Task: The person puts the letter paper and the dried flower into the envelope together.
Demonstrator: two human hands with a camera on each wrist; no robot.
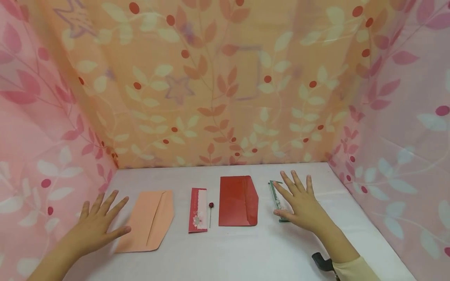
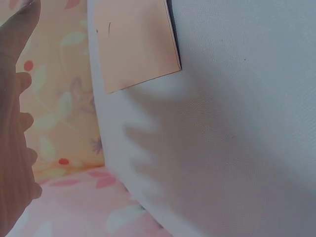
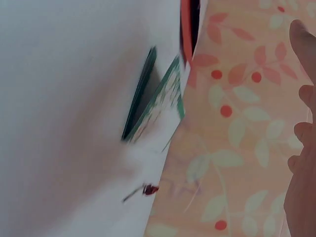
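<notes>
Lying in the lower left of the head view, the peach envelope (image 1: 142, 224) looked light and limp, likely to crease if pinched mid-panel; a long edge seemed the better hold. The left hand (image 1: 95, 230) hung across its left edge, fingers spread, gripping nothing. Right of centre, the right hand (image 1: 300, 205) was likewise spread and unladen above the green-edged card (image 1: 275, 198), probably stiffer, best taken by its fold. Between them lay a red-and-white card (image 1: 198, 210), a fragile-looking stemmed rose (image 1: 211, 205) and a glossy, perhaps slippery red envelope (image 1: 232, 201). The white bench (image 1: 246, 249) met leaf-patterned curtains (image 1: 211, 97).

In the left wrist view, the peach envelope filled the top centre, and a finger-shaped shadow crossed the bench.

In the right wrist view, the green-edged card's leaves stood parted at the centre, with what seemed a second rose (image 3: 150, 189) below.
</notes>
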